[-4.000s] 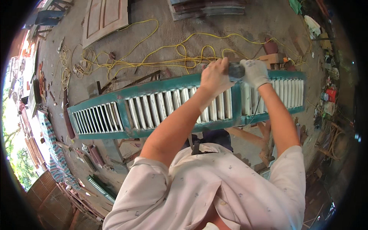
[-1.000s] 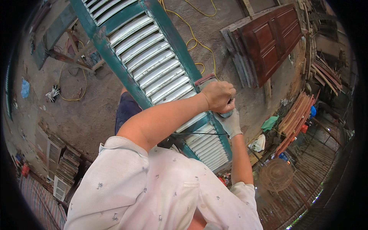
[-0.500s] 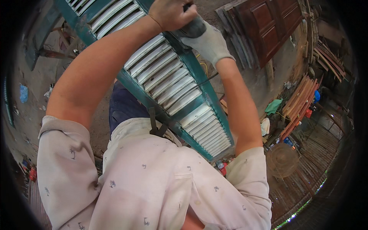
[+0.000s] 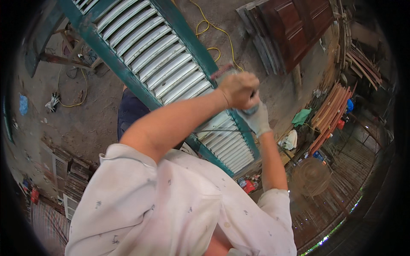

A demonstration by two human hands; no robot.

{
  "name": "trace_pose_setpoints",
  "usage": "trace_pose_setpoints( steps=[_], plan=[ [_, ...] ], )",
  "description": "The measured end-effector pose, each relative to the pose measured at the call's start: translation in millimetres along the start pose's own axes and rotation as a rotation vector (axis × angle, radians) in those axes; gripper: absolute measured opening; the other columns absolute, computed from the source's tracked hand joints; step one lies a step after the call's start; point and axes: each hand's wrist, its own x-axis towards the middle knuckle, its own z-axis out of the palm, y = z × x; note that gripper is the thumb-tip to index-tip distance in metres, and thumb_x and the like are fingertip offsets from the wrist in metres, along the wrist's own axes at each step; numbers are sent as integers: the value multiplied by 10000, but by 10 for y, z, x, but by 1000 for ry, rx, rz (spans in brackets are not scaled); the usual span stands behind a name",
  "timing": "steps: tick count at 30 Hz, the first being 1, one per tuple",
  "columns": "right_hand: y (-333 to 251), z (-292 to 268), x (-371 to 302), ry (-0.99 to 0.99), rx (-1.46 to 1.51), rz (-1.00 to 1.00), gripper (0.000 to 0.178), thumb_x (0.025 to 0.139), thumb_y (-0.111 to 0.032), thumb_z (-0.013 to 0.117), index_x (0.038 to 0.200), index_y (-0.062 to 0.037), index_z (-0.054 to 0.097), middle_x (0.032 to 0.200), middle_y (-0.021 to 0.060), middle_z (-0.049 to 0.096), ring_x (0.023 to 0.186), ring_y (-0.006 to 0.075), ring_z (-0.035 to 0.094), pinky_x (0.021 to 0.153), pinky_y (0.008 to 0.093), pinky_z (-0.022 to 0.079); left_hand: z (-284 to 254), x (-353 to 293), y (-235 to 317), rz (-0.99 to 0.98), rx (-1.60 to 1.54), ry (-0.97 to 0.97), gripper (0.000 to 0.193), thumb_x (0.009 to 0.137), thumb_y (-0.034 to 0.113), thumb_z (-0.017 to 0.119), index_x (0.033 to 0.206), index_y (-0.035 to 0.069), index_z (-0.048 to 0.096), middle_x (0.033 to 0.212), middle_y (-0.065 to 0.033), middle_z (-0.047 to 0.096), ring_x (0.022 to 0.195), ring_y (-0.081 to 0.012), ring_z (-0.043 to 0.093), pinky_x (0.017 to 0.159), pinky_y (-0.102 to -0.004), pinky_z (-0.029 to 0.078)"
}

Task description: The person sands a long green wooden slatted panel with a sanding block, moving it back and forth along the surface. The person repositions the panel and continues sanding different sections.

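Observation:
A long green louvred shutter point(image 4: 197, 56) with worn whitish slats lies slanting in front of me. Over its right-hand rail is a power sander point(image 4: 225, 73), blurred, with a reddish flat edge at its far end. My bare left hand point(image 4: 240, 90) is closed around the far part of its body. My right hand point(image 4: 258, 120), in a pale work glove, grips the rear, its fingers partly hidden. A dark cord point(image 4: 220, 130) runs across the lower slats. Whether the sander touches the rail I cannot tell.
Dark brown panelled doors point(image 4: 294, 34) lean in a stack at the upper right. A yellow cord point(image 4: 230, 38) loops over the dirt floor beyond the shutter. Reddish wood strips point(image 4: 329, 115) are piled at the right, near a green cloth point(image 4: 301, 117). Old shutters point(image 4: 64, 170) lie at lower left.
Both hands have brought the sander nearer to me and to the right, down along the shutter's right rail. More of the upper slats and the yellow cord now show.

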Motion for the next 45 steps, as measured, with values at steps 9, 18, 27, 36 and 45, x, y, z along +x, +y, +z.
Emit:
trace_pose_setpoints(
  steps=[9,18,27,36,45],
  plan=[
    [-630,-127,378,38,-12,-59,926,790,-497,907,1590,-236,522,1325,151,753,1190,390,718,979,510,588,-515,219,-260,25,70,-14,238,855,301,672,873,64,661,880,-150,679,840,-369,714,738,-472,585],
    [-1116,-377,786,21,-3,-64,857,801,-512,866,1554,-228,573,1327,165,753,1234,400,700,1047,503,564,-872,608,-537,40,242,22,260,878,338,684,839,82,693,853,-162,723,810,-381,739,747,-497,604],
    [351,77,-332,-4,50,37,925,801,-466,933,1574,-161,528,1334,169,752,1179,407,724,993,505,585,341,-171,235,-55,-12,-57,201,838,262,712,812,84,622,845,-121,639,811,-346,700,696,-467,577],
    [-384,-227,440,93,-10,-169,946,779,-516,926,1570,-168,541,1296,185,763,1176,410,722,984,499,589,-284,320,-205,18,70,96,188,861,237,693,837,58,644,806,-155,664,783,-374,710,701,-464,582],
    [-1236,-449,1109,-6,-82,-152,902,790,-619,864,1544,-209,588,1340,168,753,1233,404,703,1058,500,565,-1090,677,-634,-16,248,82,249,910,281,670,904,36,709,846,-205,717,792,-423,717,714,-484,578]
  ],
)
